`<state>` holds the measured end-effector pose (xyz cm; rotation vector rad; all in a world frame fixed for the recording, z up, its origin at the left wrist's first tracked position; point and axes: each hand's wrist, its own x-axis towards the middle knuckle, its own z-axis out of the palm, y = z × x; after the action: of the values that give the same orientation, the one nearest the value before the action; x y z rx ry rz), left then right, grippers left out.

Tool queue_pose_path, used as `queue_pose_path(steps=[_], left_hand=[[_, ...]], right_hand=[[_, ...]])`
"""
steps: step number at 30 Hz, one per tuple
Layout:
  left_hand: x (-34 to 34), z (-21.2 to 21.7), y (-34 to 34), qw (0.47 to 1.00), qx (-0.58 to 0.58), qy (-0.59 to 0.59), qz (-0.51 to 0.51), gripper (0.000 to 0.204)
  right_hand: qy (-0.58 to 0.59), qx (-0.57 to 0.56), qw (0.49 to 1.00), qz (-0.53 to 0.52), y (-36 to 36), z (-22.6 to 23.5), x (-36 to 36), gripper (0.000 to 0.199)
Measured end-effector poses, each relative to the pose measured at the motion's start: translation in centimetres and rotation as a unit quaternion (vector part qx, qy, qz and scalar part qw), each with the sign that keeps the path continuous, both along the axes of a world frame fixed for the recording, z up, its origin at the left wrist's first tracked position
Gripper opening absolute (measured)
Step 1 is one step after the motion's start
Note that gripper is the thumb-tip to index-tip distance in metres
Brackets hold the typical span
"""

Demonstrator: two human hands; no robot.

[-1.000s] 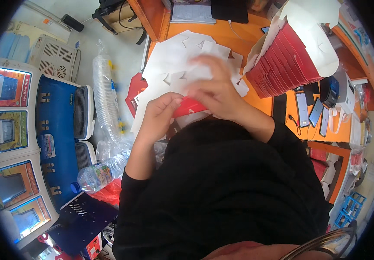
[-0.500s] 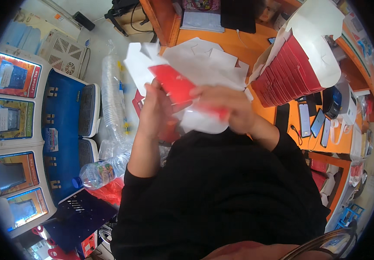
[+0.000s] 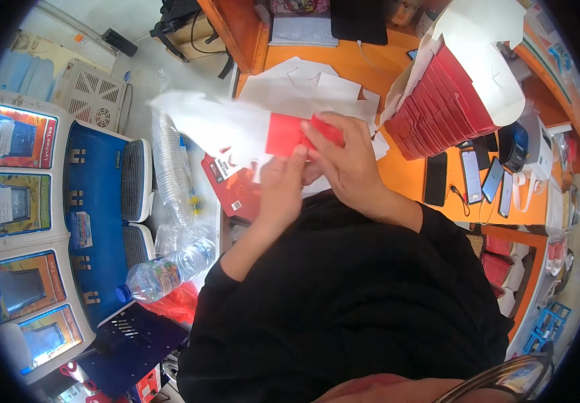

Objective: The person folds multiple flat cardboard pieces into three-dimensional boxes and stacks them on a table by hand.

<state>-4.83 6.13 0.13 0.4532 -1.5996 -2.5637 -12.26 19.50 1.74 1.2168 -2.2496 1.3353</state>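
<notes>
A red and white cardboard food box blank (image 3: 283,131) is held up before my chest, its white part blurred toward the left. My left hand (image 3: 282,185) grips its lower edge, thumb pointing up. On the right side, my right hand (image 3: 352,158) pinches the red panel, with the fingers bent over a folded red part. The two hands nearly touch. Beneath them lie flat white blanks (image 3: 290,84) on the orange table, and a red printed blank (image 3: 229,191) lies face up by the left hand. A tall stack of nested red and white boxes (image 3: 438,101) leans at the right.
Several phones (image 3: 471,174) lie on the orange table (image 3: 397,185) at the right, near a white device (image 3: 537,154). To the left are a drink dispenser (image 3: 95,201), a sleeve of clear plastic cups (image 3: 169,168) and a clear bottle (image 3: 159,275) with a blue cap.
The box blank has turned so its white part points left. My left hand has moved right and down, closer to my right hand. The red printed blank below is more exposed.
</notes>
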Motion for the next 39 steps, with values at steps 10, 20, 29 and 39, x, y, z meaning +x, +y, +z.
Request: queue_pose_path(steps=[10,20,29,39], left_hand=[[0.3,-0.4,-2.4,0.995,0.09,0.034,0.034,0.032],[0.7,-1.5,0.2,0.992,-0.08,0.084,0.044,0.033],[3.5,-3.6,-1.6,0.926,-0.321,-0.07,-0.187,0.031],[2.6,-3.9,-1.4,0.914,-0.326,-0.067,-0.233,0.034]], right_hand=[[-0.004,-0.02,0.989,0.149,1.0,-0.7,0.2,0.032],[-0.126,-0.019,0.991,0.044,-0.3,-1.0,1.7,0.043],[-0.254,-0.073,0.964,0.005,2.2,-5.4,-4.0,0.021],[-0.147,0.119,0.975,0.116,2.7,-2.0,-3.1,0.005]])
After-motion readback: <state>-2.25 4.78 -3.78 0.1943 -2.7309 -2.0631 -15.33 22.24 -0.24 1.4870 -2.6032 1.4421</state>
